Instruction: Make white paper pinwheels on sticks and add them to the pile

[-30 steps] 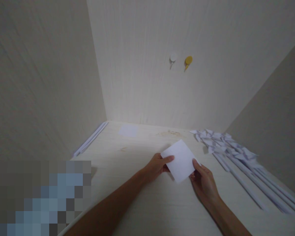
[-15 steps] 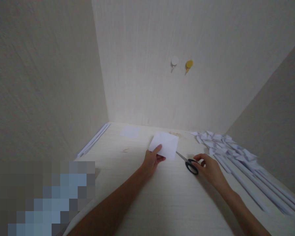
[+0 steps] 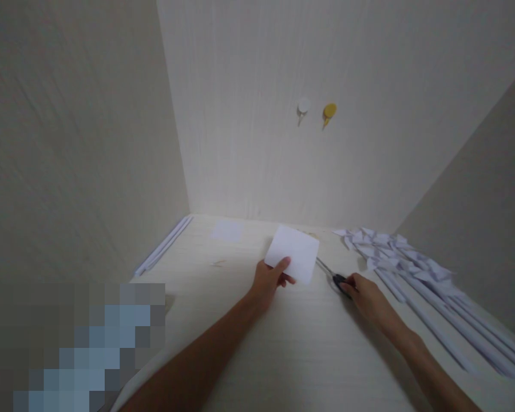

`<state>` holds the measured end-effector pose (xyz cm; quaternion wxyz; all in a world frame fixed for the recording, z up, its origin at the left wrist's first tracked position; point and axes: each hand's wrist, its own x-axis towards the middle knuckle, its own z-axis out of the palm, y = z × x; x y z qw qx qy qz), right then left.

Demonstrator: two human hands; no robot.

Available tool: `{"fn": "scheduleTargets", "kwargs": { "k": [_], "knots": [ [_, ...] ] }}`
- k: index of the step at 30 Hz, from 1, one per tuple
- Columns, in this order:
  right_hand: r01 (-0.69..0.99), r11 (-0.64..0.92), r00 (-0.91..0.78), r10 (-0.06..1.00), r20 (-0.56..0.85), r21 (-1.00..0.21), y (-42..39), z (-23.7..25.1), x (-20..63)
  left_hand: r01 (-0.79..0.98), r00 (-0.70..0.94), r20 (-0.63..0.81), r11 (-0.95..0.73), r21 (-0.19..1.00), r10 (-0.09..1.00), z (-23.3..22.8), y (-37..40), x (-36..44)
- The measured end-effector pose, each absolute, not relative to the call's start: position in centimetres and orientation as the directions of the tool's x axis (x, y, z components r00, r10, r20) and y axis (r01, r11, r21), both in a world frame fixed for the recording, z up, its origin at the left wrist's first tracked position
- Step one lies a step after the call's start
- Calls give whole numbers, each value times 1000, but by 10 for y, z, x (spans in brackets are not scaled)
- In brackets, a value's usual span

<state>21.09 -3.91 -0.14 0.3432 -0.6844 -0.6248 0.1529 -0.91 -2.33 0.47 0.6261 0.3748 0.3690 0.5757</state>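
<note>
Paper [image 3: 292, 250], a square white sheet, sits pinched at its near left side by the left hand [image 3: 266, 283]. Just right of that grip, the right hand [image 3: 364, 294] holds scissors [image 3: 339, 281] by the handles, tip near the paper's edge. Gripped on one side only, the sheet could flex or swing under blade pressure; farther right, paper rods [image 3: 433, 331] could roll if bumped.

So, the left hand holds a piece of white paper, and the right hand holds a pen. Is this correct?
Not quite: the right hand holds scissors with dark handles, not a pen, as the head view shows. The rest is right: the left hand holds a piece of white paper.
</note>
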Motion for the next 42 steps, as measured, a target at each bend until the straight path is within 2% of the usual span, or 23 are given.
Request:
{"fn": "scheduleTargets", "kwargs": {
  "k": [2, 4, 6, 8, 13, 19, 22, 27, 31, 37, 42],
  "knots": [
    [502, 19, 217, 965, 147, -865, -46, 4, 204, -435, 107, -13, 58, 898, 994, 6, -25, -8],
    [142, -18, 128, 992, 0, -990, -56, 7, 190, -411, 146, -9, 69, 909, 989, 8, -28, -6],
    [-60, -23, 122, 992, -30, -998, -66, 7, 172, -388, 171, -17, 83, 918, 985, 9, -31, -3],
    [-164, 35, 157, 988, 9, -986, -74, 3, 156, -367, 191, -18, 89, 926, 981, 10, -34, 0],
    [-102, 59, 264, 964, 30, -993, -82, -3, 141, -275, 220, -12, 73, 959, 976, 12, -41, 7],
    [-86, 70, 297, 954, 42, -994, -83, 0, 144, -271, 277, 8, 70, 960, 961, 10, -51, 16],
    [-58, 90, 278, 958, 71, -994, -83, 1, 144, -255, 233, -8, 69, 964, 972, 11, -52, 18],
    [29, 13, 172, 985, 18, -1000, -82, 3, 149, -270, 72, -61, 78, 960, 996, 10, -41, 10],
    [15, 9, 50, 999, 10, -1000, -84, 1, 155, -334, -41, -80, 62, 940, 996, 9, -28, 0],
    [-12, 18, -81, 997, 19, -1000, -89, -1, 159, -424, -24, -44, 30, 905, 999, 13, -24, -4],
    [62, 73, -245, 968, 56, -995, -92, 5, 158, -378, -6, 32, -31, 925, 999, 28, -27, -4]
  ]
}}
